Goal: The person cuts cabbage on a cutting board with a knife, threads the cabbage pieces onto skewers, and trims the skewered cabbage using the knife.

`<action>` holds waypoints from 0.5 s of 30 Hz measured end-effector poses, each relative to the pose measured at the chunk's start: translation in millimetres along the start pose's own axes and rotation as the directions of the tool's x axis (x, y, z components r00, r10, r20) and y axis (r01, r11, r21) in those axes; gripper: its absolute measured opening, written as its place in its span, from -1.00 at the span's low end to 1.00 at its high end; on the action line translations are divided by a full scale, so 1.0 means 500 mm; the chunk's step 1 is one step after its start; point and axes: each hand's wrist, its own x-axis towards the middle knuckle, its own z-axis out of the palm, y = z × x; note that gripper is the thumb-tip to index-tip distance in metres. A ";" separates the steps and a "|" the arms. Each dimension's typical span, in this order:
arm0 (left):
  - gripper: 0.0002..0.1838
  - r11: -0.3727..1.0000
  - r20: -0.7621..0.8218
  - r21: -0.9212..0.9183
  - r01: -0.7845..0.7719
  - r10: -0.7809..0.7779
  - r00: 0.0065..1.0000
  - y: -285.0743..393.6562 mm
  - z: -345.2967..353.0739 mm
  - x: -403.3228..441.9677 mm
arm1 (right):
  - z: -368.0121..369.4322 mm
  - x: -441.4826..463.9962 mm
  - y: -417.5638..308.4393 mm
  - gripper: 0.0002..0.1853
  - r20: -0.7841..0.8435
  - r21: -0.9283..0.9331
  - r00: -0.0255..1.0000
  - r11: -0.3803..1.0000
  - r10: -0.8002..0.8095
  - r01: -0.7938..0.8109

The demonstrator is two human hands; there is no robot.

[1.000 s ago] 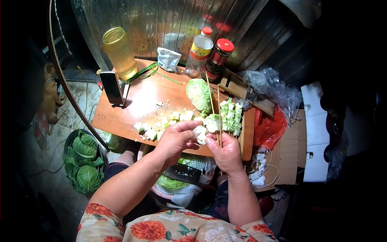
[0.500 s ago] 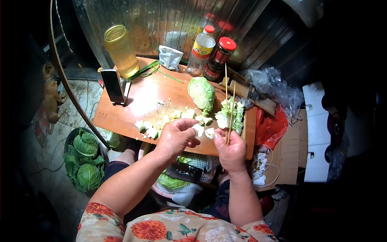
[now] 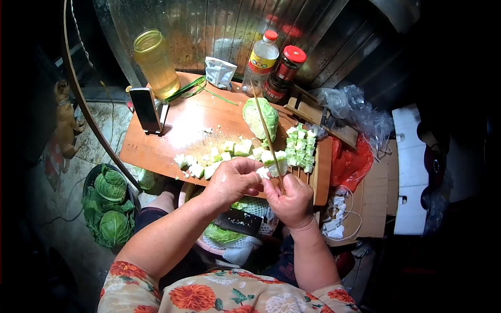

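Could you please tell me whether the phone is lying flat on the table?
No, the phone stands propped up in a stand on the table.

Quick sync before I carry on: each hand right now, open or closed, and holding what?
Left hand: closed, pinching a cabbage piece.
Right hand: closed, gripping wooden skewers.

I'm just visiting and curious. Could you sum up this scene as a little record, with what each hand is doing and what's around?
Left hand: fingers at a small cabbage piece
Right hand: holding thin sticks, slanting up past the whole cabbage
Work surface: wooden board
On its near part: loose chopped pieces
Right side: rows of cut cabbage
Left side: phone, propped upright
Far side: yellowish jar, red-capped bottle, red-lidded jar
Lower left: green cabbages
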 end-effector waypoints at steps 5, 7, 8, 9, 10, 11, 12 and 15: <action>-0.78 0.949 0.063 -0.306 0.075 -0.058 0.996 0.001 -0.008 0.000 | 0.007 -0.010 0.004 -0.72 0.007 0.071 0.999 0.997 0.038 -0.038; -0.77 0.946 0.074 -0.311 0.089 -0.069 0.995 0.004 -0.007 0.001 | 0.007 -0.015 0.003 -0.81 0.043 0.158 0.988 0.976 0.145 -0.150; -0.75 0.943 0.086 -0.316 0.103 -0.079 0.993 0.006 -0.007 0.001 | 0.010 -0.018 0.004 -0.81 0.043 0.158 0.989 0.976 0.145 -0.150; -0.75 0.943 0.085 -0.316 0.103 -0.079 0.993 0.007 -0.004 0.000 | 0.014 -0.021 0.006 -0.85 0.065 0.300 0.974 0.927 0.218 -0.227; -0.74 0.949 0.072 -0.299 0.095 -0.077 0.994 0.008 0.000 0.000 | 0.017 -0.023 0.007 -0.87 0.097 0.432 0.953 0.851 0.286 -0.299; -0.72 0.955 0.059 -0.282 0.087 -0.074 0.996 0.008 0.003 -0.001 | 0.015 -0.021 0.002 -0.87 0.097 0.432 0.953 0.851 0.286 -0.299; -0.72 0.955 0.059 -0.282 0.088 -0.074 0.995 0.005 0.001 0.002 | 0.009 -0.018 -0.007 -0.85 0.142 0.509 0.920 0.771 0.364 -0.383; -0.70 0.968 0.049 -0.247 0.031 -0.019 0.999 0.000 -0.007 0.009 | 0.010 -0.021 0.003 -0.84 0.167 0.588 0.885 0.677 0.435 -0.443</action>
